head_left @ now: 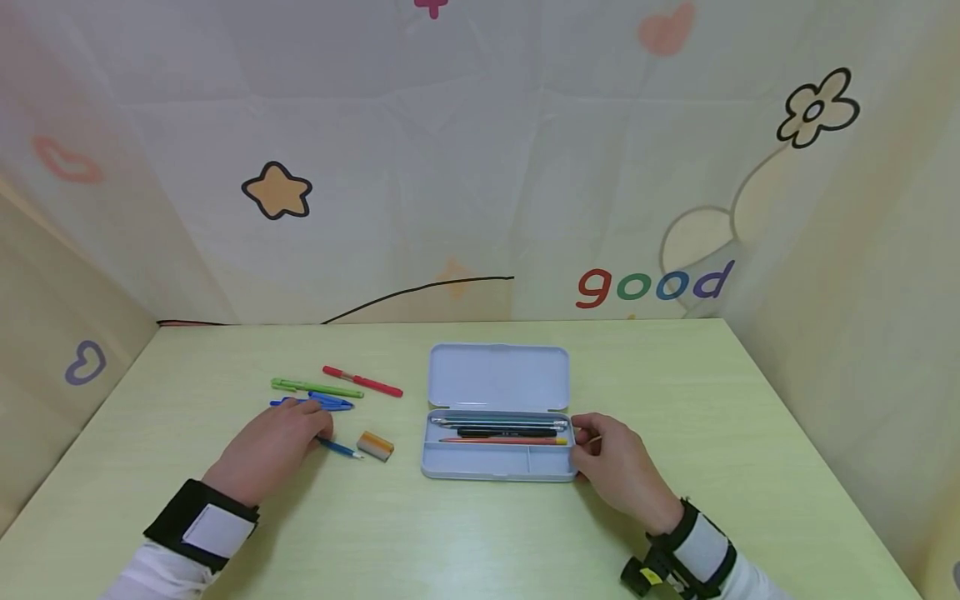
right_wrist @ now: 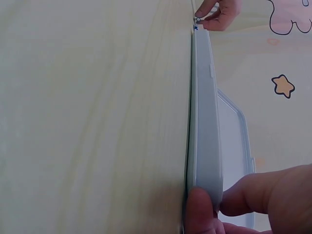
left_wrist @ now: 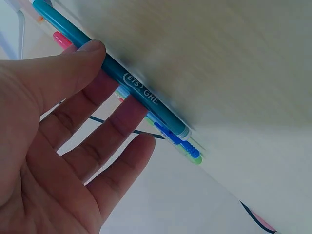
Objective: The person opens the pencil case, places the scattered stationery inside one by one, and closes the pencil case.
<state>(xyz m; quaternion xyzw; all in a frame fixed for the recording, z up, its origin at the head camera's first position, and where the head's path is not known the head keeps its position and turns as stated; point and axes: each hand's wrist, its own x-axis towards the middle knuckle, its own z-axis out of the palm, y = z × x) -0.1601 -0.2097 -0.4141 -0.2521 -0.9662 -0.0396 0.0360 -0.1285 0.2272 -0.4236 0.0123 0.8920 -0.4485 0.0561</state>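
Note:
My left hand pinches a blue pencil between thumb and fingers; "ETS GRE" is printed on its barrel. In the head view the sharpened tip of this pencil points right, towards an orange-and-grey eraser. At the right end of an open white pencil case, my right hand grips the side wall. The right wrist view has its thumb and fingers around the corner of the case. Several blue-grey pencils, a black pen and a reddish pencil lie inside the case.
Just beyond my left hand lie a blue pen, a green pen and a red pen. The case's raised lid leans back behind it. A printed curtain hangs at the far edge of the table.

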